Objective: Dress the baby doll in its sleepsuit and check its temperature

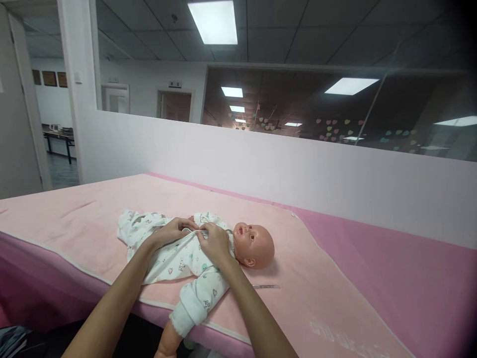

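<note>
A baby doll (257, 243) lies on its back with its bald head to the right. It wears a white printed baby gown (179, 261) with one sleeve cuff folded back; that arm hangs over the near edge. At the gown's front, my left hand (175, 231) pinches the cloth with bent fingers. Close beside it, my right hand (215, 243) grips the same front near the doll's chest, pulling a fold of cloth up between the two hands. My fingers hide the exact spot they hold.
Under the doll is a pale pink blanket (316, 293) over a darker pink cover (372, 248). A thin clear stick-like object (266, 286) lies near the doll's head. Behind stands a white half wall (261, 164) with glass above. A door (18, 114) is at the left.
</note>
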A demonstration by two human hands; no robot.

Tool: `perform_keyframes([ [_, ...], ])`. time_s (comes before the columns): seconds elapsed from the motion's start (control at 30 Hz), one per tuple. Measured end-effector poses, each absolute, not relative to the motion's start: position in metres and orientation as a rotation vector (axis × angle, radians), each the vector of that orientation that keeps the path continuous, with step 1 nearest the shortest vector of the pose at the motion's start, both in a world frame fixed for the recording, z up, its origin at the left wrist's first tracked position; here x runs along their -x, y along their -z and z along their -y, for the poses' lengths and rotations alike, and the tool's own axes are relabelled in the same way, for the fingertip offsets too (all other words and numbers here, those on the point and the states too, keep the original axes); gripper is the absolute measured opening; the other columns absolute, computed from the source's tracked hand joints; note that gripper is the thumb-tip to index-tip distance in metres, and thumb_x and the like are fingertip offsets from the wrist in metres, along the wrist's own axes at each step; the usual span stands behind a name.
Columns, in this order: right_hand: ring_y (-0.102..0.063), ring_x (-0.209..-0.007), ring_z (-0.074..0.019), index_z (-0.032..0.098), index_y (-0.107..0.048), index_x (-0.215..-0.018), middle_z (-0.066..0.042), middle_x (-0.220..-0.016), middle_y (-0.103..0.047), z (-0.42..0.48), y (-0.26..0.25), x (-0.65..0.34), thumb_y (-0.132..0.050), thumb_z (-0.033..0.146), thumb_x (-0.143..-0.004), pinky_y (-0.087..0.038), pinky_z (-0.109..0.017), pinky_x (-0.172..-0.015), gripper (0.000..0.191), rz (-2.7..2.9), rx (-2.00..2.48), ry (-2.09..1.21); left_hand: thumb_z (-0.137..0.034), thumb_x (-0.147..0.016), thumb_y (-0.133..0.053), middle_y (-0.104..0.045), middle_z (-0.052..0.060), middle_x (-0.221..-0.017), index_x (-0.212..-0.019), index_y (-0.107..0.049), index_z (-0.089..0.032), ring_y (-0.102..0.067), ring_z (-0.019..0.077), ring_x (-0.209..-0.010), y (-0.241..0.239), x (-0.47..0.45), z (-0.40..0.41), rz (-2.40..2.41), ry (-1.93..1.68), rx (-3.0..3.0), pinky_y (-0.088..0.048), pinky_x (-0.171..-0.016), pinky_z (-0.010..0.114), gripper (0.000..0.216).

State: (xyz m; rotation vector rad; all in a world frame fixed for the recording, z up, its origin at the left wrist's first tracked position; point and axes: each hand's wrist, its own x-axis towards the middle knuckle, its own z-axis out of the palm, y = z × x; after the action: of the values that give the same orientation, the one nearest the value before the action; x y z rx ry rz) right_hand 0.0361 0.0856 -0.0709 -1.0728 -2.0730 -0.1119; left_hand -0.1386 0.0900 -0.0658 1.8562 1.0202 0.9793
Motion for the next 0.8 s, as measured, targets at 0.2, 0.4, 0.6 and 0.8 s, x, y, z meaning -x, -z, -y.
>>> perform_keyframes([
  [0.2, -0.061, -0.072, -0.0143, 0.024, -0.065, -0.078, 0.0, -0.082, -0.067, -0.082, 0.076, -0.037, -0.052, 0.028, -0.08, -0.036, -0.023, -0.058, 0.013, 2.02, 1.096, 0.065, -0.039, -0.068, -0.065, -0.064, 0.007, -0.096, -0.093, -0.065, -0.016, -0.056, 0.0216, -0.093, 0.072, 0.142, -0.094, -0.975, -1.039, -1.775, -0.043, -0.081, 0.031, 0.033],
  [0.4, -0.059, -0.069, -0.0147, 0.023, -0.063, -0.079, -0.001, -0.08, -0.066, -0.079, 0.08, -0.036, -0.051, 0.026, -0.08, -0.033, -0.023, -0.055, 0.012, 2.003, 1.116, 0.151, -0.04, -0.074, -0.058, -0.064, 0.005, -0.097, -0.097, -0.066, -0.019, -0.055, 0.0203, -0.091, 0.068, 0.136, -0.088, -1.051, -0.962, -1.932, -0.042, -0.079, 0.028, 0.032],
  [0.6, -0.058, -0.068, -0.0154, 0.023, -0.061, -0.078, 0.0, -0.08, -0.066, -0.077, 0.08, -0.035, -0.051, 0.025, -0.079, -0.031, -0.024, -0.054, 0.011, 1.996, 1.148, 0.171, -0.037, -0.076, -0.054, -0.065, 0.005, -0.097, -0.095, -0.066, -0.017, -0.056, 0.0188, -0.087, 0.067, 0.135, -0.085, -1.053, -0.968, -2.029, -0.043, -0.075, 0.026, 0.03],
  [0.8, -0.058, -0.068, -0.015, 0.023, -0.06, -0.077, 0.0, -0.08, -0.065, -0.075, 0.08, -0.034, -0.051, 0.026, -0.079, -0.03, -0.024, -0.054, 0.01, 1.991, 1.17, 0.172, -0.037, -0.074, -0.056, -0.065, 0.005, -0.095, -0.095, -0.065, -0.017, -0.056, 0.0191, -0.086, 0.068, 0.136, -0.087, -1.031, -0.937, -2.071, -0.043, -0.077, 0.026, 0.031],
])
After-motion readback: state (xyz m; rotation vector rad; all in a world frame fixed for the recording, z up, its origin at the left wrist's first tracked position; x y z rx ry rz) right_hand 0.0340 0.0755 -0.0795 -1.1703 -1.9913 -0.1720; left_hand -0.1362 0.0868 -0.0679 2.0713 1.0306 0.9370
